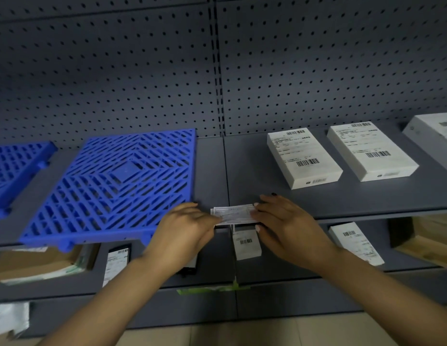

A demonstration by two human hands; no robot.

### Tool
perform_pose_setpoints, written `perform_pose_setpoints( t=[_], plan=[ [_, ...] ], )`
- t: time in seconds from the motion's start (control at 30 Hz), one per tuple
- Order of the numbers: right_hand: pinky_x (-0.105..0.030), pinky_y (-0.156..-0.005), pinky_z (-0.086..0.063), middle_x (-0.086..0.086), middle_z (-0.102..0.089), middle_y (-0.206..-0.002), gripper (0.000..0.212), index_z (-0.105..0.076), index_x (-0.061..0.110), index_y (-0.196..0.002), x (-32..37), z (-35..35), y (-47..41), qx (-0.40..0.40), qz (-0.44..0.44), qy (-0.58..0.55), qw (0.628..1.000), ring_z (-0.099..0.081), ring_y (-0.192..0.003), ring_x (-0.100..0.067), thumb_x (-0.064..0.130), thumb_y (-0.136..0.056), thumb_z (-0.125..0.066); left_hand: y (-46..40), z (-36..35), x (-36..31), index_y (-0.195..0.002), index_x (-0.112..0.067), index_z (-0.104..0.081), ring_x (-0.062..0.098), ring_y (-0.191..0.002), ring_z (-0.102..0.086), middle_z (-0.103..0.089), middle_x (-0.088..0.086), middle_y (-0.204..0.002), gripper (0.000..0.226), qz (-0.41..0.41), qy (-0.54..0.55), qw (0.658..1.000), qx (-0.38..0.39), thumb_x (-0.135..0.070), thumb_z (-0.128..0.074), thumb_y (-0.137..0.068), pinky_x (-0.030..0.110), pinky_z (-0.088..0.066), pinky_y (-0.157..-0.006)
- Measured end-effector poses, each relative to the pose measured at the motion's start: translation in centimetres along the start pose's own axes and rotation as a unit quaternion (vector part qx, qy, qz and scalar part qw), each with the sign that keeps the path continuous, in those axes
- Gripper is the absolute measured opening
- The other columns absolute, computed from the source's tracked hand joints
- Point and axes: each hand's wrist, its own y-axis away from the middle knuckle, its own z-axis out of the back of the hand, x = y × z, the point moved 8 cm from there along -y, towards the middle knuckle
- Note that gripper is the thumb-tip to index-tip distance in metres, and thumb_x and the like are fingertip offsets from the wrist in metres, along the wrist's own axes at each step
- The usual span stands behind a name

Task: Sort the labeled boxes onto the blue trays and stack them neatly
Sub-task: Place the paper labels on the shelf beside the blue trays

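Head view: I hold a small labeled box (233, 214) at the near shelf (342, 198) edge, just right of the blue tray (112, 186). My left hand (185, 231) and right hand (284, 228) pinch its ends. It looks light, stiff, easy to grip by the sides.

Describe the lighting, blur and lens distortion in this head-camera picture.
Head view: dim, bluish light, darkest across the upper pegboard; wide-angle bending curves the shelf edge; both hands, left hand and right hand, and the small labeled box they hold are motion-smeared; labels on the two white boxes stay unreadable.
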Motion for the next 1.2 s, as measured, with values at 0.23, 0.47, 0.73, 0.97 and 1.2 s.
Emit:
perform_pose_setpoints(
  t=[0.23, 0.47, 0.73, 0.97, 1.2],
  plan=[
    [-0.039, -0.093, -0.05, -0.01, -0.06, -0.123, 0.045, -0.054, 0.01, -0.12, 0.3, 2.5, -0.8, -0.061, -0.023, -0.046, 0.997, -0.054, -0.115, -0.024, 0.02, -0.08, -0.072, 0.3, 2.0, -0.7, -0.09, -0.016, -0.074, 0.013, -0.078, -0.06, -0.07, -0.004, -0.089, 0.017, 0.013, 0.012, 0.994, -0.108, -0.018, -0.057, -0.085, 0.025, -0.042, -0.073],
    [-0.04, -0.063, -0.049, -0.014, -0.068, -0.095, 0.009, -0.07, 0.005, -0.09, 4.2, 5.5, -2.7, -0.159, 0.089, 0.028, 0.983, -0.058, -0.085, -0.027, 0.009, -0.082, -0.07, 2.2, 5.8, -0.3, -0.096, -0.013, -0.074, 0.017, -0.078, -0.059, -0.066, 0.0, -0.089, 0.013, 0.005, 0.007, 0.986, -0.169, -0.011, -0.065, -0.087, 0.033, -0.046, -0.066],
    [-0.037, -0.057, -0.043, -0.01, -0.067, -0.081, 0.017, -0.058, 0.008, -0.094, 11.7, 6.0, -5.7, -0.203, 0.215, 0.041, 0.955, -0.054, -0.076, -0.023, 0.01, -0.083, -0.072, 8.4, 11.6, 1.3, -0.094, -0.01, -0.073, 0.022, -0.072, -0.059, -0.069, 0.004, -0.087, 0.009, -0.015, -0.032, 0.971, -0.236, -0.009, -0.071, -0.085, 0.037, -0.044, -0.06],
    [-0.035, -0.063, -0.043, -0.009, -0.067, -0.076, 0.021, -0.059, 0.007, -0.095, 22.8, 4.1, -10.0, -0.226, 0.286, -0.01, 0.931, -0.055, -0.075, -0.024, 0.006, -0.08, -0.074, 19.0, 18.2, 5.4, -0.095, -0.013, -0.07, 0.022, -0.069, -0.059, -0.069, 0.004, -0.086, 0.012, 0.024, -0.076, 0.957, -0.279, -0.011, -0.073, -0.084, 0.036, -0.043, -0.059],
    [-0.038, -0.059, -0.044, -0.011, -0.067, -0.076, 0.017, -0.06, 0.007, -0.093, 36.1, -0.5, -14.5, -0.218, 0.322, -0.058, 0.919, -0.058, -0.069, -0.028, 0.007, -0.081, -0.074, 32.0, 24.1, 10.2, -0.099, -0.008, -0.072, 0.025, -0.086, -0.066, -0.07, 0.01, -0.1, 0.019, 0.079, -0.08, 0.956, -0.272, -0.003, -0.073, -0.081, 0.038, -0.049, -0.069]
  ],
)
